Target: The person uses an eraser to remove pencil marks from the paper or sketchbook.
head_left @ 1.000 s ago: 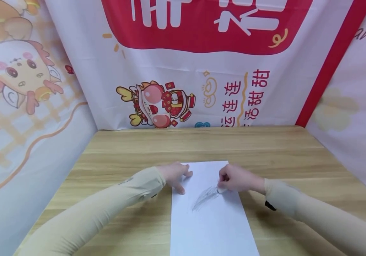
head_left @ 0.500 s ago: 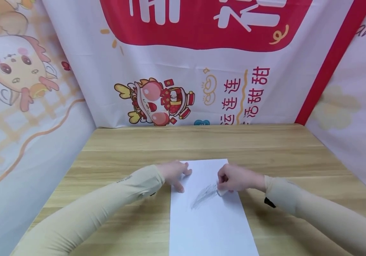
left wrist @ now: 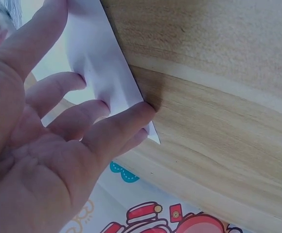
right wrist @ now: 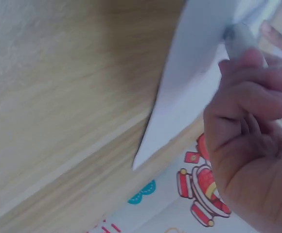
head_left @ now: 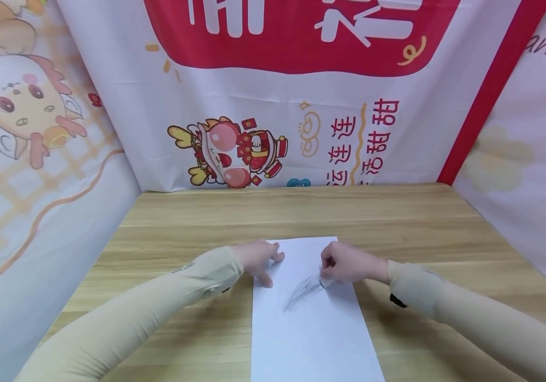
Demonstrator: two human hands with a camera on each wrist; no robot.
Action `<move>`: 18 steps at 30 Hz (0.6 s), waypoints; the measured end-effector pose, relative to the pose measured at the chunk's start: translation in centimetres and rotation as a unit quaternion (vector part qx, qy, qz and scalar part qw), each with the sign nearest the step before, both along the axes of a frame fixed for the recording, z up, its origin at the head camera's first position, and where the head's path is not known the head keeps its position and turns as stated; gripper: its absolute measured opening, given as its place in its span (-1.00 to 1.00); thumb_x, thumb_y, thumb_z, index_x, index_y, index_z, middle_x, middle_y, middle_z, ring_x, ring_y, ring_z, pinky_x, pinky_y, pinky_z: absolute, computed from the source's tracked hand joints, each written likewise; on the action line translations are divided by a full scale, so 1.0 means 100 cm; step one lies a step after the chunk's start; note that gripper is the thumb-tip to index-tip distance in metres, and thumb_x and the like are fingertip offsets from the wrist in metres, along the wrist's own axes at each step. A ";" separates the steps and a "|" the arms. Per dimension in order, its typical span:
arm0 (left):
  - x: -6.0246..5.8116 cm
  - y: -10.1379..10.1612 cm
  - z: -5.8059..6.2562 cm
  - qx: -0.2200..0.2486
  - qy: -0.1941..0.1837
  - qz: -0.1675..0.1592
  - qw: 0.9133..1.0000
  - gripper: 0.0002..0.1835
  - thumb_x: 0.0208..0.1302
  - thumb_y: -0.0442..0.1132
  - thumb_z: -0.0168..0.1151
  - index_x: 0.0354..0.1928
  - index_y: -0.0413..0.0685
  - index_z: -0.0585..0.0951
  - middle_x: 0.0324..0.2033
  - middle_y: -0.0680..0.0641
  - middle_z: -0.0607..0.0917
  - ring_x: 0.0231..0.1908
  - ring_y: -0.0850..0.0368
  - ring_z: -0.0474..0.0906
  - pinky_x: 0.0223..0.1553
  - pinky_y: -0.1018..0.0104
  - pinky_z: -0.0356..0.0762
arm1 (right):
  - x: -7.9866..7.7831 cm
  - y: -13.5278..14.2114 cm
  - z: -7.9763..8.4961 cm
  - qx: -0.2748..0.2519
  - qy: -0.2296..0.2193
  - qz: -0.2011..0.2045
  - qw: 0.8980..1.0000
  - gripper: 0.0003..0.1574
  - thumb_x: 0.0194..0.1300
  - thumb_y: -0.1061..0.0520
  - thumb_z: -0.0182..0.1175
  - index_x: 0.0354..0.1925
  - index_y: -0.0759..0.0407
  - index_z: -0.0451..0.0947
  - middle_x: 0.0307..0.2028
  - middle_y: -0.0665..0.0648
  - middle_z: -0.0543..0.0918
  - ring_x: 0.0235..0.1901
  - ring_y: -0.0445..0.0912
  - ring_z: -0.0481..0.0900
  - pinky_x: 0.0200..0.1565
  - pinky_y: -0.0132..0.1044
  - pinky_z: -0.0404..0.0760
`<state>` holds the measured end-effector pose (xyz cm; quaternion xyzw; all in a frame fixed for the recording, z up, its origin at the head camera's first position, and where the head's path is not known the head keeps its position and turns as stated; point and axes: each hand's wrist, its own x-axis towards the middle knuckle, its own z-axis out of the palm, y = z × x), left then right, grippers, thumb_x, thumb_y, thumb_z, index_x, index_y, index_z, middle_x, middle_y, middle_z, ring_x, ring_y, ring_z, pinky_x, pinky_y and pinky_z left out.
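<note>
A white sheet of paper [head_left: 313, 339] lies lengthwise on the wooden table, with a grey pencil scribble [head_left: 300, 294] slanting across its upper half. My left hand [head_left: 257, 261] rests on the paper's upper left edge, fingers spread. In the left wrist view, its fingertips [left wrist: 143, 112] touch the sheet near a corner. My right hand [head_left: 353, 263] pinches a small white eraser [right wrist: 239, 42] between thumb and fingers. The eraser's dark, smudged end is against the paper at the scribble's upper right end. In the head view the fingers mostly hide the eraser.
The wooden table [head_left: 182, 212] reaches back to a printed cloth [head_left: 149, 127] with a red panel and cartoon figures. Patterned cloths also hang at the left [head_left: 77, 175] and right [head_left: 530, 201] sides.
My right hand makes small rubbing movements with the eraser at the scribble, which now looks smeared and paler along its middle. The left hand stays put; the head view shifts slightly.
</note>
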<state>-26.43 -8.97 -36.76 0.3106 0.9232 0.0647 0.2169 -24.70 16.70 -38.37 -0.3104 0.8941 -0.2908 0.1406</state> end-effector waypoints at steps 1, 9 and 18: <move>0.001 0.000 0.000 0.000 -0.001 0.004 1.000 -0.19 0.09 -0.14 0.52 0.40 -0.04 0.40 0.43 -0.19 0.25 0.41 -0.13 0.11 0.39 0.07 0.04 | -0.001 -0.001 0.000 -0.006 0.015 -0.009 1.000 -0.77 0.21 0.34 0.30 -0.56 0.17 0.56 -0.66 -0.06 0.50 -0.65 -0.25 0.42 -0.59 -0.39 0.41; 0.003 0.001 0.003 0.006 0.001 -0.015 1.000 -0.20 0.10 -0.15 0.52 0.39 -0.09 0.41 0.41 -0.22 0.28 0.40 -0.14 0.15 0.38 0.09 0.07 | 0.005 0.003 -0.001 0.008 0.018 0.005 1.000 -0.72 0.21 0.33 0.29 -0.59 0.12 0.53 -0.70 -0.10 0.47 -0.68 -0.27 0.40 -0.61 -0.41 0.37; 0.000 -0.002 0.002 0.001 0.004 -0.009 1.000 -0.19 0.09 -0.14 0.52 0.40 -0.07 0.41 0.42 -0.21 0.27 0.41 -0.14 0.13 0.39 0.10 0.05 | -0.001 -0.002 -0.004 0.001 0.063 -0.027 0.998 -0.75 0.22 0.32 0.31 -0.55 0.12 0.55 -0.64 -0.10 0.46 -0.62 -0.27 0.34 -0.55 -0.40 0.37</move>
